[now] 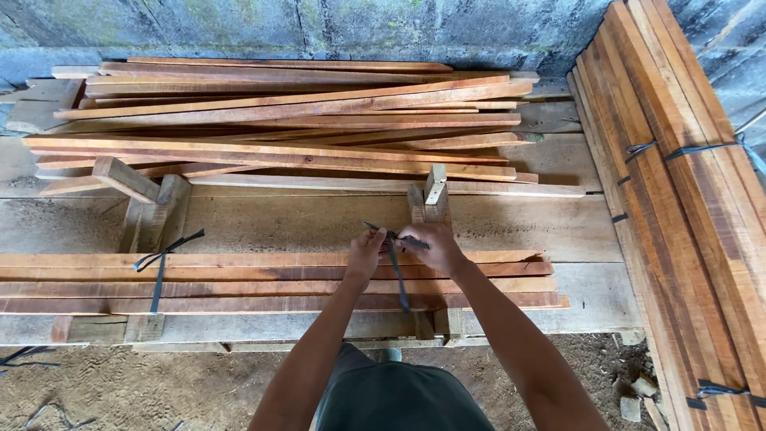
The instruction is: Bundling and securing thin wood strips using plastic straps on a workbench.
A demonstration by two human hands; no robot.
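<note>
Both hands [403, 246] on black strap [396, 271] around wooden slats [239, 281]

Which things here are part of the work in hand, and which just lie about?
In hand: left hand, right hand, dark strap, slat bundle, tied strap.
Lying about: loose slats, tied stack, bench.
</note>
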